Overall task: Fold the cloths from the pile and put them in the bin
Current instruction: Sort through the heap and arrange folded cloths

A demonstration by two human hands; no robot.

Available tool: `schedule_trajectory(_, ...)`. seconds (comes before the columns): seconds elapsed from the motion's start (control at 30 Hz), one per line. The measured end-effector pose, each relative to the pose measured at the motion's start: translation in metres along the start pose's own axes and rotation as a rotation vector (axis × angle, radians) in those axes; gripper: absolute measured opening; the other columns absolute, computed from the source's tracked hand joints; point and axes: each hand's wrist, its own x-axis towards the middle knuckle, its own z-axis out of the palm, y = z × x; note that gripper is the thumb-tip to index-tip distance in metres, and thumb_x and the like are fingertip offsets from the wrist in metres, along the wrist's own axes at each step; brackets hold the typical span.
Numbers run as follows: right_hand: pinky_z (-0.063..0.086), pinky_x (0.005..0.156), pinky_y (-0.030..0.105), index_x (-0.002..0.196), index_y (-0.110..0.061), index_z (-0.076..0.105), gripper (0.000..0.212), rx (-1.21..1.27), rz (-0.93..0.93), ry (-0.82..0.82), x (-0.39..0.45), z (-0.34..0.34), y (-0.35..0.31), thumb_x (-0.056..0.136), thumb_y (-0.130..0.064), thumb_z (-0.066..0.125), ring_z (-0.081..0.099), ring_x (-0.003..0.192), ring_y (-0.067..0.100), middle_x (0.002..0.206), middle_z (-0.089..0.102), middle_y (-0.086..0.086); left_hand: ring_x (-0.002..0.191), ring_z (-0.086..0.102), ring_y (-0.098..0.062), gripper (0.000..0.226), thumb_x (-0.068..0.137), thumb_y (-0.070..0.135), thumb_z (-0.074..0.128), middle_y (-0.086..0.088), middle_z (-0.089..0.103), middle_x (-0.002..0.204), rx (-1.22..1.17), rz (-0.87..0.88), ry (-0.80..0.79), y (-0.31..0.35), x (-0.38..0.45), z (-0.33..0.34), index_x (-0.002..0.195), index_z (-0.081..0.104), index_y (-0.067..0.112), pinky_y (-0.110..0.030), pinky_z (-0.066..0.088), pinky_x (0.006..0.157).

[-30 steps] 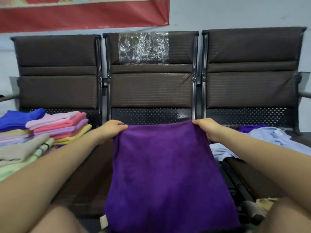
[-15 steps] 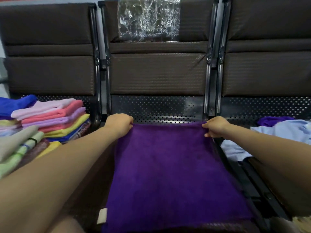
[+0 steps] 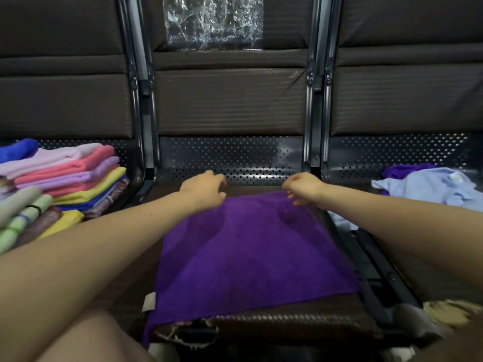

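A purple cloth (image 3: 251, 252) lies spread flat on the middle seat of a dark bench (image 3: 230, 163). My left hand (image 3: 203, 190) hovers over its far left corner with fingers loosely spread and holds nothing. At the far right corner my right hand (image 3: 304, 188) has loosely curled fingers just above the cloth's edge, with no grip that I can see. Unfolded light blue and purple cloths (image 3: 428, 186) lie in a pile on the right seat. No bin is in view.
A stack of folded cloths (image 3: 70, 178) in pink, lilac, yellow and blue fills the left seat, with more folded pieces (image 3: 23, 218) in front of it. The seat's front edge (image 3: 261, 325) is torn. Metal armrest bars (image 3: 366, 270) separate the seats.
Both hands lowered the purple cloth from held up to flat on the seat, then let go of its far corners. The camera tilted down.
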Motion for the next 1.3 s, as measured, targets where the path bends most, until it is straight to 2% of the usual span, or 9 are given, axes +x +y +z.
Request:
schedule_trajectory(0.13, 0.048, 0.054, 0.025, 0.082, -0.017, 0.060, 0.016, -0.244, -0.203, -0.200, -0.048, 0.012, 0.001, 0.095, -0.015, 0.051, 0.056, 0.066, 0.011, 0.079, 0.059, 0.004, 0.079, 0.060, -0.015, 0.019, 0.096, 0.030, 0.052, -0.003, 0.062, 0.101, -0.720, -0.088, -0.264, 0.035, -0.039, -0.010, 0.108, 0.061, 0.018, -0.026, 0.052, 0.062)
schedule_trajectory(0.2, 0.049, 0.054, 0.024, 0.092, -0.014, 0.062, 0.011, -0.329, -0.284, -0.321, -0.075, 0.014, 0.004, 0.096, -0.018, 0.053, 0.058, 0.064, 0.009, 0.083, 0.062, 0.003, 0.070, 0.059, -0.012, 0.018, 0.097, 0.029, 0.051, -0.002, 0.064, 0.095, -0.884, -0.100, -0.388, 0.043, -0.058, -0.014, 0.104, 0.062, 0.016, -0.021, 0.049, 0.056)
schedule_trajectory(0.43, 0.037, 0.060, 0.016, 0.089, -0.016, 0.060, 0.026, -0.577, -0.539, -0.601, -0.149, 0.031, 0.012, 0.082, -0.038, 0.073, 0.047, 0.062, 0.004, 0.071, 0.054, -0.008, 0.063, 0.055, -0.007, 0.010, 0.094, 0.022, 0.057, 0.007, 0.062, 0.076, -0.595, 0.088, -0.366, 0.024, -0.108, 0.003, 0.096, 0.065, 0.016, -0.019, 0.049, 0.053)
schedule_trajectory(0.6, 0.032, 0.058, 0.019, 0.097, -0.019, 0.054, 0.034, -0.698, -0.674, -0.504, -0.148, 0.047, 0.025, 0.082, -0.045, 0.070, 0.044, 0.061, 0.006, 0.070, 0.046, -0.011, 0.069, 0.052, -0.001, 0.016, 0.087, 0.026, 0.067, 0.003, 0.063, 0.087, -0.297, 0.412, -0.453, 0.027, -0.128, 0.013, 0.100, 0.068, 0.017, -0.022, 0.046, 0.072)
schedule_trajectory(0.73, 0.036, 0.064, 0.032, 0.101, -0.015, 0.055, 0.021, -0.677, -0.718, -0.435, -0.138, 0.054, 0.029, 0.093, -0.034, 0.059, 0.045, 0.067, 0.013, 0.072, 0.047, -0.009, 0.073, 0.048, -0.002, 0.028, 0.083, 0.046, 0.067, 0.004, 0.056, 0.091, -0.222, 0.449, -0.380, 0.034, -0.131, 0.019, 0.095, 0.061, 0.022, -0.024, 0.043, 0.076)
schedule_trajectory(0.87, 0.036, 0.067, 0.031, 0.088, -0.017, 0.058, 0.014, -0.609, -0.617, -0.426, -0.129, 0.060, 0.028, 0.095, -0.029, 0.055, 0.047, 0.070, 0.013, 0.066, 0.048, -0.009, 0.082, 0.049, -0.013, 0.026, 0.085, 0.043, 0.065, 0.010, 0.047, 0.083, -0.137, 0.496, -0.272, 0.032, -0.128, 0.031, 0.093, 0.052, 0.023, -0.029, 0.040, 0.076)
schedule_trajectory(1.0, 0.032, 0.062, 0.025, 0.073, -0.021, 0.052, 0.026, -0.507, -0.475, -0.443, -0.121, 0.060, 0.023, 0.098, -0.028, 0.052, 0.043, 0.063, 0.009, 0.062, 0.046, -0.008, 0.101, 0.055, -0.018, 0.031, 0.090, 0.027, 0.057, 0.001, 0.061, 0.108, -0.153, 0.462, -0.125, 0.025, -0.122, 0.040, 0.120, 0.052, 0.021, -0.027, 0.038, 0.081)
schedule_trajectory(1.17, 0.035, 0.070, 0.026, 0.070, -0.026, 0.048, 0.030, -0.460, -0.414, -0.433, -0.121, 0.060, 0.023, 0.100, -0.029, 0.048, 0.046, 0.072, 0.012, 0.066, 0.048, -0.010, 0.098, 0.057, -0.016, 0.037, 0.089, 0.024, 0.058, 0.008, 0.054, 0.107, -0.189, 0.468, 0.044, 0.017, -0.119, 0.043, 0.124, 0.047, 0.028, -0.030, 0.042, 0.080)
schedule_trajectory(1.3, 0.035, 0.077, 0.022, 0.080, -0.019, 0.054, 0.024, -0.366, -0.342, -0.448, -0.125, 0.055, 0.024, 0.101, -0.025, 0.045, 0.047, 0.083, 0.011, 0.075, 0.051, -0.008, 0.077, 0.063, -0.018, 0.042, 0.078, 0.025, 0.067, 0.003, 0.058, 0.096, 0.136, 0.748, 0.210, 0.008, -0.116, 0.039, 0.113, 0.044, 0.028, -0.029, 0.048, 0.050)
